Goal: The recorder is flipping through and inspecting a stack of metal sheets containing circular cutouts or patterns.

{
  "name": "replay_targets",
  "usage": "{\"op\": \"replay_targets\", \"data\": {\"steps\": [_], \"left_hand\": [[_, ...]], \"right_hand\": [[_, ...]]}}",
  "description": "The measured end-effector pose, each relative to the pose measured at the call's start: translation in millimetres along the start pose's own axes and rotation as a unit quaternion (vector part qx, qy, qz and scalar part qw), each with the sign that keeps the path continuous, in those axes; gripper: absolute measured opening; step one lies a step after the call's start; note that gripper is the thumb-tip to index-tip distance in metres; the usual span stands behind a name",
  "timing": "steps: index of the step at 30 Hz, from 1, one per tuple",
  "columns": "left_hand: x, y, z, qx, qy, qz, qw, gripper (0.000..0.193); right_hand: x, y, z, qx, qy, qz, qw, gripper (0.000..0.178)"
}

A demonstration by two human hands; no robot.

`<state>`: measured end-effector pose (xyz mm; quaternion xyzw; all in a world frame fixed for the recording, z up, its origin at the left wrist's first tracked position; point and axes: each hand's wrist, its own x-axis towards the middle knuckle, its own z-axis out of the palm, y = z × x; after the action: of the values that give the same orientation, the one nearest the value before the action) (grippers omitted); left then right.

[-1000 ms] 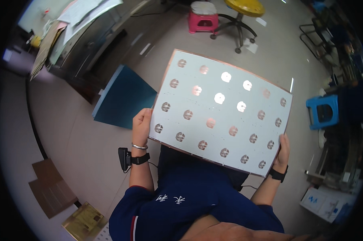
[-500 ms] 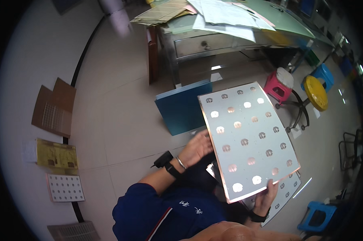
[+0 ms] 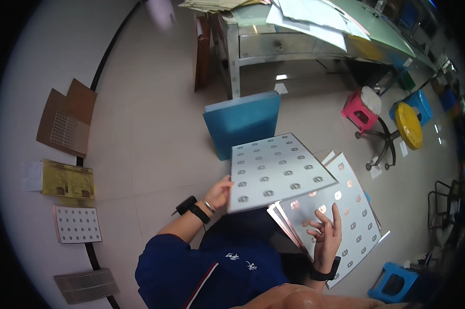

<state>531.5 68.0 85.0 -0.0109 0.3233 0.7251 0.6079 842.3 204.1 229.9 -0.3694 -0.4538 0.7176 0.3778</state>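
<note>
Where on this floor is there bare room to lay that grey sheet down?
The widest bare floor lies between the row of panels along the wall and the blue board leaning upright. It is crowded to the right: a fanned stack of sheets under the right hand, and the stools beyond.

Left hand (image 3: 219, 191) fingertips hidden under grey panel (image 3: 276, 171); lower sheets (image 3: 345, 216) partly covered; desk (image 3: 294, 36) cut off by top edge.

It was a workshop. Flat sheets with rows of little holes (image 3: 78, 224) lay in a line on the pale tiled floor (image 3: 145, 134). A metal desk (image 3: 273, 46) was piled with papers, and small plastic stools (image 3: 361, 105) stood near it.
</note>
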Motion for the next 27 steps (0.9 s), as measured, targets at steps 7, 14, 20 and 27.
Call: {"op": "replay_targets", "data": {"steps": [7,14,20,27], "left_hand": [[33,22,-77,-0.081,0.114,-0.066,0.988,0.027],[83,20,-141,-0.134,0.204,0.019,0.97,0.01],[109,56,-109,-0.201,0.084,0.076,0.973,0.036],[151,75,-86,0.088,0.346,0.207,0.911,0.065]], "right_hand": [[-5,3,-4,0.004,0.028,0.012,1.0,0.052],[-6,2,-5,0.006,0.031,0.016,0.999,0.047],[-10,10,-17,0.001,0.075,0.018,0.997,0.045],[-15,14,-20,-0.051,0.087,0.033,0.994,0.043]]}}
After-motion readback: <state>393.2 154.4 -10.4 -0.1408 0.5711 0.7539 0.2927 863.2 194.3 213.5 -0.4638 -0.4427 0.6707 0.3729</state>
